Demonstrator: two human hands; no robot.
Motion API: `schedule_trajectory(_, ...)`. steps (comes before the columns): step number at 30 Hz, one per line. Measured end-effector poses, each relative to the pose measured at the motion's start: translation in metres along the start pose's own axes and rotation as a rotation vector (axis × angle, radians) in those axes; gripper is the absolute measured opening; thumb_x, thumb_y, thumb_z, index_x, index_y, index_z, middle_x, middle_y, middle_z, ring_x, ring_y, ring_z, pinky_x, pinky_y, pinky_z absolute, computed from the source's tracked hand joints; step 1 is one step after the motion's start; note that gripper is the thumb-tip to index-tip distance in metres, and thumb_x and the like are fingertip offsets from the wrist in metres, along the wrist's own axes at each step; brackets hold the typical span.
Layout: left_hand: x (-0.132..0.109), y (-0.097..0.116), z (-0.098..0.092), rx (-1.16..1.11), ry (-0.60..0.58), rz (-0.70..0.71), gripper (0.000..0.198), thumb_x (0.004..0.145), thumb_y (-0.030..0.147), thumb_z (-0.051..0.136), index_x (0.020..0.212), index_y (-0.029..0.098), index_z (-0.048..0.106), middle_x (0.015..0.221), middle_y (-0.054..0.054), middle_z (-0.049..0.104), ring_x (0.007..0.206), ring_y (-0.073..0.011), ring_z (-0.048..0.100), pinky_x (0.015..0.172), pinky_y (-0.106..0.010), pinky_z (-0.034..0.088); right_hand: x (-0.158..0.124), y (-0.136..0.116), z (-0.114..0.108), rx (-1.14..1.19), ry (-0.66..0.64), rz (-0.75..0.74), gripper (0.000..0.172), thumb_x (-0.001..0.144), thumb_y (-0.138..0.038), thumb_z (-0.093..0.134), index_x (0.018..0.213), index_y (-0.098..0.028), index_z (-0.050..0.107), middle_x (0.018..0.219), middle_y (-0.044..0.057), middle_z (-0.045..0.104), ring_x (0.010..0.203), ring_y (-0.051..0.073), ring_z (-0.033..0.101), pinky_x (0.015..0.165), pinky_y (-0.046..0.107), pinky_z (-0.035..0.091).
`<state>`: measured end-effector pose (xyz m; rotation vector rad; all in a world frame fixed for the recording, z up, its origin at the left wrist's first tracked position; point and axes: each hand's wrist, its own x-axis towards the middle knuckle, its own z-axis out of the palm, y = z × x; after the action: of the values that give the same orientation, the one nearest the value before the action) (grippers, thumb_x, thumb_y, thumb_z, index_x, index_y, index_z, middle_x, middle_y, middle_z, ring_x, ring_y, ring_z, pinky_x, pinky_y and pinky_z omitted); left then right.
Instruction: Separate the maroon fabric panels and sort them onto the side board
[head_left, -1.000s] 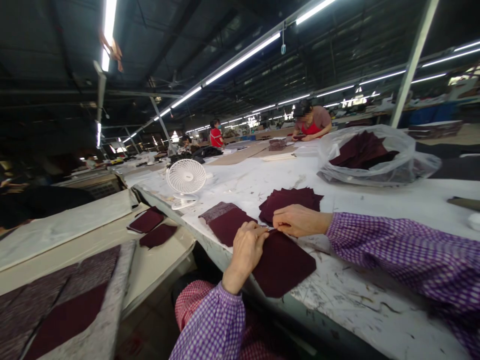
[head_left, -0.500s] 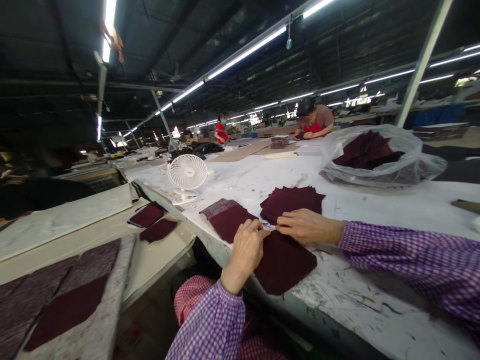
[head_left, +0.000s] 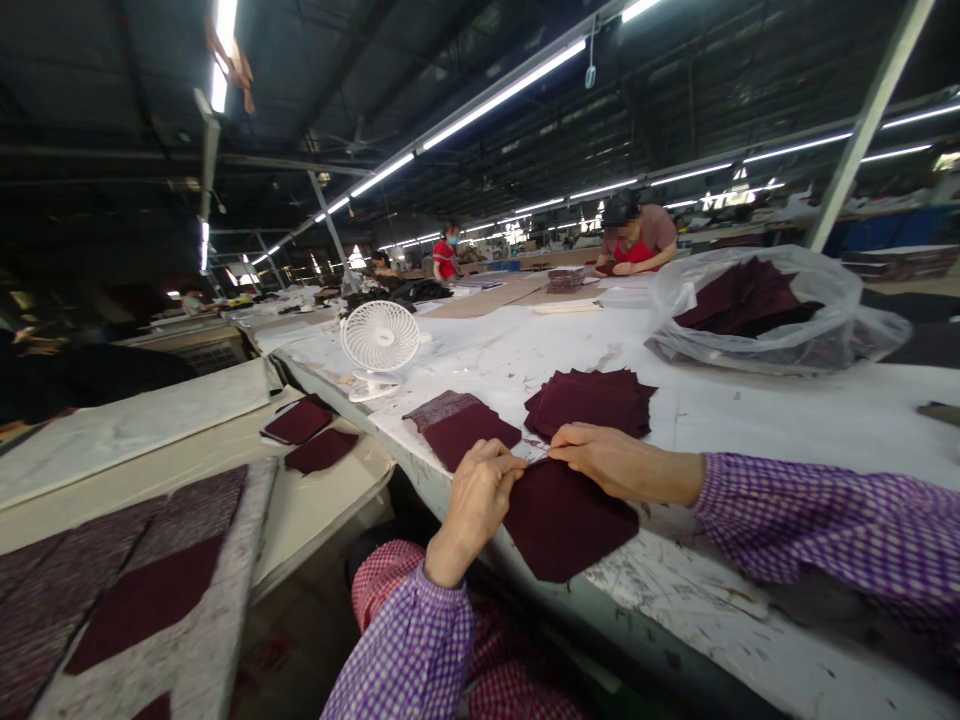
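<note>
A dark maroon fabric piece point(head_left: 571, 525) with cut corners lies at the front edge of the white table, its near corner reaching over the edge. My left hand point(head_left: 474, 505) pinches its far left edge, fingers closed. At the far edge, my right hand point(head_left: 621, 462) pinches the cloth too, thumb and fingers together. The fingertips hide the part of the edge they hold. Just behind my right hand sits a fanned stack of maroon pieces point(head_left: 592, 402). Beyond my left hand lie maroon pieces point(head_left: 471, 434) with a speckled strip point(head_left: 441, 408) at their far side.
A small white fan point(head_left: 380, 338) stands at the table's left edge. Farther right, a clear plastic bag point(head_left: 780, 350) holds more maroon pieces. On the left, a lower cream surface point(head_left: 322, 510) carries loose pieces and a board point(head_left: 244, 540) with speckled panels. Two people work farther back.
My hands have drawn slightly apart along the fabric's far edge, the left one toward the left. Both keep their pinch. The view has shifted a little.
</note>
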<state>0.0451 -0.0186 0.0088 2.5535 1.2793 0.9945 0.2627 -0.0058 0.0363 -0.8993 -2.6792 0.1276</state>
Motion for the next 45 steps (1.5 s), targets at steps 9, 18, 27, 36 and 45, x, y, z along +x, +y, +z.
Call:
schedule_trajectory(9,-0.015,-0.005,-0.007,0.073,0.058,0.069,0.026,0.092,0.025,0.044,0.085,0.02,0.068,0.08,-0.003,0.06,0.077,-0.0168,0.048,0.07,-0.031,0.037,0.007,-0.006,-0.014,-0.228,-0.181,-0.103,0.043,0.082,-0.004,0.037,0.118,-0.015,0.058,0.094,0.011,0.054,0.087,0.018,0.05,0.079,0.031,0.042)
schedule_trajectory(18,-0.022,-0.01,-0.009,0.06,0.117,-0.006,0.018,0.087,0.029,0.052,0.082,0.018,0.065,0.079,-0.003,0.058,0.078,-0.0172,0.047,0.072,-0.031,0.039,0.029,-0.038,-0.026,-0.51,-0.355,-0.095,0.056,0.079,-0.006,0.044,0.131,-0.025,0.049,0.087,0.009,0.057,0.07,0.015,0.051,0.072,0.03,0.041)
schedule_trajectory(27,-0.033,-0.018,-0.021,-0.181,0.108,-0.042,0.015,0.086,0.023,0.053,0.081,0.018,0.066,0.082,-0.004,0.059,0.081,-0.0167,0.051,0.075,-0.03,0.042,0.039,-0.037,-0.028,-0.515,-0.363,-0.169,0.059,0.074,-0.006,0.045,0.13,-0.027,0.051,0.08,0.009,0.061,0.06,0.014,0.051,0.054,0.025,0.032)
schedule_trajectory(36,-0.035,-0.029,-0.027,-0.372,0.229,-0.14,0.018,0.087,0.028,0.05,0.079,0.016,0.062,0.081,-0.003,0.061,0.078,-0.0148,0.056,0.074,-0.027,0.043,0.048,-0.043,-0.018,-0.462,-0.271,-0.157,0.047,0.082,-0.013,0.044,0.123,-0.031,0.055,0.084,0.01,0.061,0.053,0.014,0.049,0.051,0.028,0.032)
schedule_trajectory(45,-0.006,-0.025,-0.025,0.024,0.159,-0.168,0.015,0.077,0.025,0.062,0.09,0.018,0.06,0.087,-0.004,0.06,0.087,-0.0197,0.052,0.079,-0.035,0.043,0.054,-0.01,-0.025,-0.033,-0.335,0.009,0.014,0.075,-0.02,0.059,0.088,-0.018,0.062,0.081,0.002,0.061,0.079,0.017,0.055,0.072,0.028,0.042)
